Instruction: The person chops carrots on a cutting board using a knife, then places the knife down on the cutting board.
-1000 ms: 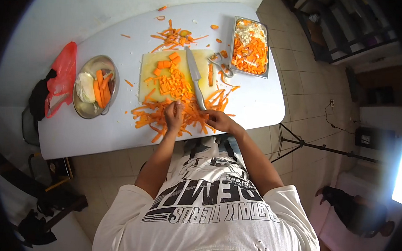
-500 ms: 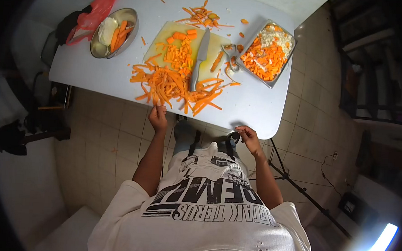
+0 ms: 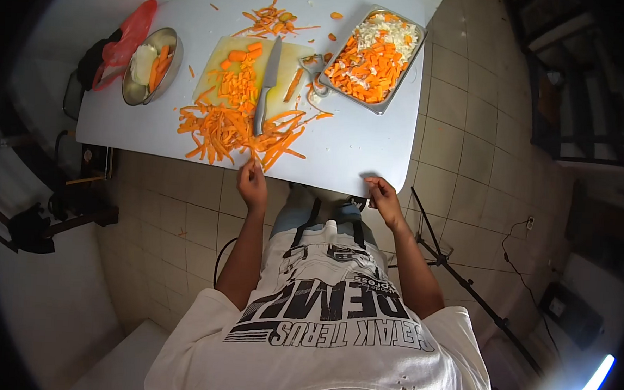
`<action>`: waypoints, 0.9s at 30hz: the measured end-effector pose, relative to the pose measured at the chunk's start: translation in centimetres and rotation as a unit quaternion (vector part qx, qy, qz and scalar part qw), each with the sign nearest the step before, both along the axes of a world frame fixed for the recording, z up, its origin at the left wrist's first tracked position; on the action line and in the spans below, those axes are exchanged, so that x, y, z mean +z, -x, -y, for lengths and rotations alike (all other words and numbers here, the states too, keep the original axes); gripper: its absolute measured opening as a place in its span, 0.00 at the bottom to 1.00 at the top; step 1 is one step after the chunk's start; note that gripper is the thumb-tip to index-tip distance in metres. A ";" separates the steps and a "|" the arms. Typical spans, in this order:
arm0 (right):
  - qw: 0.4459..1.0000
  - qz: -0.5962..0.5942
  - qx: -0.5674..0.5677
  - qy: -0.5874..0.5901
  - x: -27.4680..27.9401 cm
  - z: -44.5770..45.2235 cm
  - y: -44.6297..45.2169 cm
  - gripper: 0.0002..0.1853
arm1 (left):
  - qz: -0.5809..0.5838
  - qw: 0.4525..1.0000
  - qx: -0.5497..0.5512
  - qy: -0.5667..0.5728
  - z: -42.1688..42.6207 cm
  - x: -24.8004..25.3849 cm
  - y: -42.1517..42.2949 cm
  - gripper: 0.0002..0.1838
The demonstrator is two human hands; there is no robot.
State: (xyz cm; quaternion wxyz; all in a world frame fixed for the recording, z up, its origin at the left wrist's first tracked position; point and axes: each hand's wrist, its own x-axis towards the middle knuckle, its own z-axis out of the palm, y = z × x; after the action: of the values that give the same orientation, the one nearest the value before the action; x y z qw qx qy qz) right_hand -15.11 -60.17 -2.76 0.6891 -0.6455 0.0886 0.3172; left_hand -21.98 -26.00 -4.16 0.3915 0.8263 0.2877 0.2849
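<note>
My left hand [image 3: 252, 183] is at the table's front edge, fingers pinched together against the near side of a pile of carrot peels [image 3: 213, 131]; what they hold is too small to make out. Farther right, my right hand [image 3: 384, 197] is over the front edge, fingers loosely apart and holding nothing. Behind the peels is a cutting board [image 3: 285, 65] with diced carrot [image 3: 239, 85] and larger carrot pieces at its back. A knife [image 3: 269, 76] lies across the board, handle towards me. Beside the board's right side lies a peeler [image 3: 313, 71].
At the right back a metal tray [image 3: 380, 108] holds diced carrot and chopped white pieces. A metal bowl [image 3: 172, 72] with carrots and a white vegetable stands left, beside a red plastic bag [image 3: 135, 32]. More peels [image 3: 270, 20] lie behind the board. A tripod [image 3: 441, 260] stands right.
My right hand has left the peels and knife handle and moved right to the table edge. My left hand has drawn back to the near side of the pile. The view has shifted.
</note>
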 end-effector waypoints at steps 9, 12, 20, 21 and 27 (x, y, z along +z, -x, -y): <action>0.990 -0.132 0.044 0.030 1.0 -1.8 -4.4 0.11 | -0.121 0.988 -0.082 -0.058 -5.1 1.0 -12.8 0.18; 0.988 -0.149 0.013 0.038 1.2 -2.6 -4.4 0.10 | -0.155 0.984 -0.087 -0.027 -4.3 1.5 -14.5 0.20; 0.980 -0.195 0.035 0.028 1.8 -3.0 -7.3 0.12 | -0.129 0.968 -0.081 -0.199 -2.4 2.2 -15.4 0.14; 0.980 -0.191 0.059 0.023 2.0 -2.8 -8.2 0.13 | -0.099 0.966 -0.083 -0.224 -2.2 2.4 -15.9 0.11; 0.971 -0.149 0.181 0.052 2.0 0.3 -14.8 0.15 | -0.067 0.984 0.024 -0.162 3.5 1.4 -17.7 0.09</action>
State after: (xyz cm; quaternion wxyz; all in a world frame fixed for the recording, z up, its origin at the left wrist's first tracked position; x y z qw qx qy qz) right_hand -0.28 -60.51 -0.74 0.5649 -0.6313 0.0883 0.5239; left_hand -4.26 -29.48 -2.77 0.2252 0.8889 0.2833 0.2810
